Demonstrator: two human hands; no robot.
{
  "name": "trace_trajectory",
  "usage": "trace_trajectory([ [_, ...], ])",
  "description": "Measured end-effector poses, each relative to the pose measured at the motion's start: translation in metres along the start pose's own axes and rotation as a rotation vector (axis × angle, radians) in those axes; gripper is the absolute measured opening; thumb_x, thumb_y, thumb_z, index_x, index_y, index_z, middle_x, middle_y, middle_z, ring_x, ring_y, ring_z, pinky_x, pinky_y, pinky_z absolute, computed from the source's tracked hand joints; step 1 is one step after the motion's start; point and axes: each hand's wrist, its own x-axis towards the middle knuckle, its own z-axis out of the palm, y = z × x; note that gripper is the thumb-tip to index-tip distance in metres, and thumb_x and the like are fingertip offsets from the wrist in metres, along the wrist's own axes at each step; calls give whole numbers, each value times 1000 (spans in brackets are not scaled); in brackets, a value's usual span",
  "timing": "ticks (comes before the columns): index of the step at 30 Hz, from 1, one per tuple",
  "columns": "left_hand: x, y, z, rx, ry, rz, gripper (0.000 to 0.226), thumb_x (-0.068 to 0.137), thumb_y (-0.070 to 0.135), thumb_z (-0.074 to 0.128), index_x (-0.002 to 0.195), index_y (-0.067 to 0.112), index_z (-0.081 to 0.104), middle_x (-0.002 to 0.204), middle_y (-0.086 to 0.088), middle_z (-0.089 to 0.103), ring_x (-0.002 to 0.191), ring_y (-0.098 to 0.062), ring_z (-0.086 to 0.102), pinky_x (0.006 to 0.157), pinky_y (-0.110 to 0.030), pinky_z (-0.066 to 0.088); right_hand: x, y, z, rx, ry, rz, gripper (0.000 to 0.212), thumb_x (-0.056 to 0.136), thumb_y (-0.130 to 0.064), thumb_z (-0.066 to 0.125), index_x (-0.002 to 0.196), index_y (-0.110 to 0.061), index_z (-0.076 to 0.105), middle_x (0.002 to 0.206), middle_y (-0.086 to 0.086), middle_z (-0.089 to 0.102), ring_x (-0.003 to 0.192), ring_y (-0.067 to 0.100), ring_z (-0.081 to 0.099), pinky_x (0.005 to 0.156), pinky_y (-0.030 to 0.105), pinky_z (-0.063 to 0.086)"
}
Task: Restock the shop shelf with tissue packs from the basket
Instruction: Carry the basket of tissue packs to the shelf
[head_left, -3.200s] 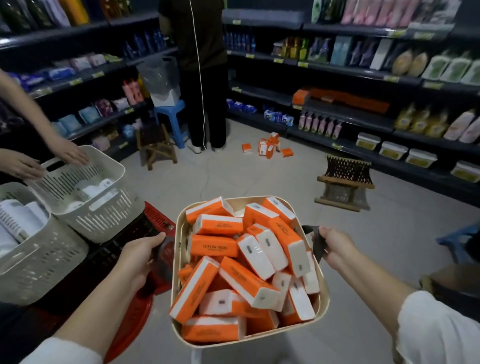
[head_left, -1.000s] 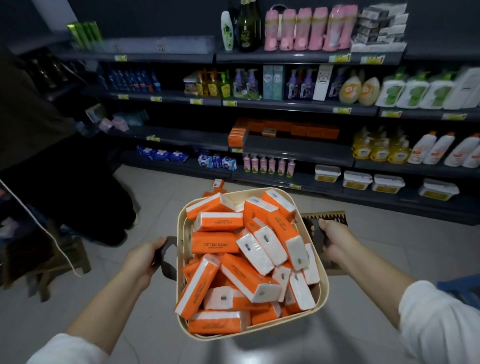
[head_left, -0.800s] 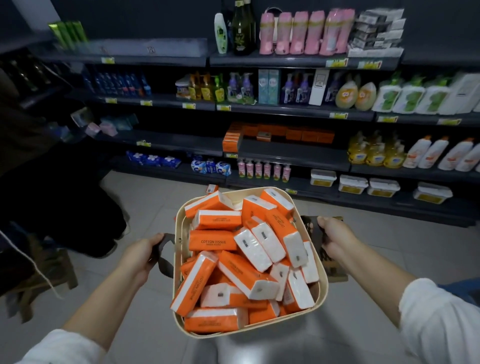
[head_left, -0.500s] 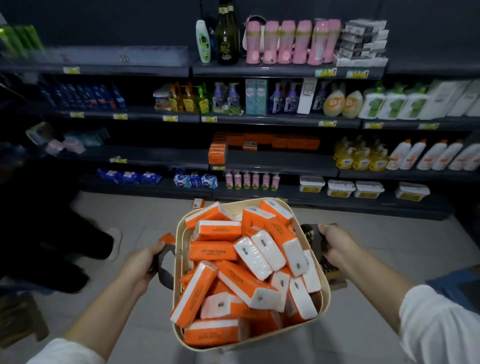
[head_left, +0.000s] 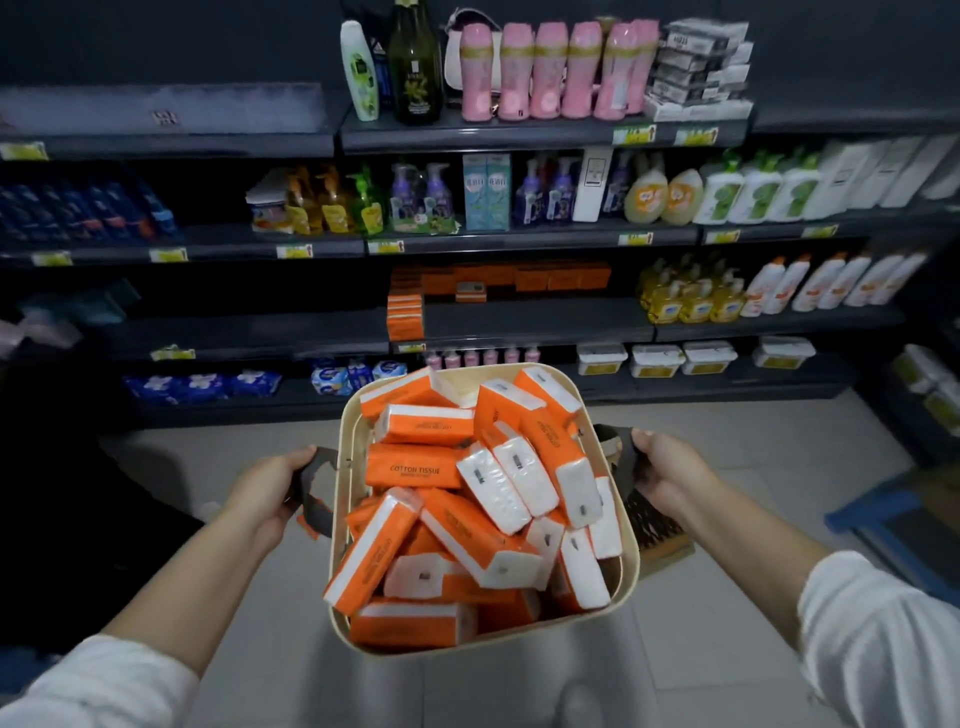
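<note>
I carry a cream basket (head_left: 628, 551) in front of me, heaped with several orange-and-white tissue packs (head_left: 415, 467). My left hand (head_left: 265, 493) grips its dark left handle and my right hand (head_left: 670, 467) grips the dark right handle. Straight ahead is the dark shop shelf (head_left: 530, 319), third tier from the top. Orange tissue packs (head_left: 405, 317) stand stacked at its left end, and a row of the same packs (head_left: 519, 275) lines its back. The front of that tier is bare.
Yellow soap bottles (head_left: 685, 299) and white bottles fill the same tier to the right. Pump bottles and pink bottles (head_left: 550, 73) sit on higher tiers, white tubs (head_left: 654, 358) on the lowest. A blue stool (head_left: 893, 525) stands at right; a dark figure is at left.
I have turned from the aisle with the other baskets and walked toward the shelf; it now looms larger and more centred. Both hands keep hold of the basket handles.
</note>
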Motion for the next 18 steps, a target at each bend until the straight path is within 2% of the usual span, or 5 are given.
trace_trajectory([
  [3,19,16,6,7,10,-8,7,89,14,59,84,10,59,74,-5,53,65,-15,47,61,-26,41,8,-12,17,23,-14,-35,17,97,-9,45,83,-6,53,78,9,56,69,18,54,61,29,45],
  [6,36,29,17,26,13,-14,8,89,16,59,82,13,58,78,-5,54,68,-15,48,62,-25,41,25,-24,28,14,-13,-33,15,97,-11,45,87,-6,55,80,8,56,71,17,55,59,28,44],
  [11,59,48,48,47,26,-24,7,88,18,61,87,11,61,86,-8,58,81,-21,53,72,-31,44,68,-47,38,-13,-19,-2,21,98,-15,44,80,-9,54,76,6,56,68,16,54,58,28,41],
  [18,90,69,119,8,102,-52,7,89,14,59,83,11,59,79,-5,57,70,-16,50,63,-27,42,144,-103,54,-64,5,56,20,97,-16,49,79,-9,54,76,6,57,67,15,55,56,26,42],
])
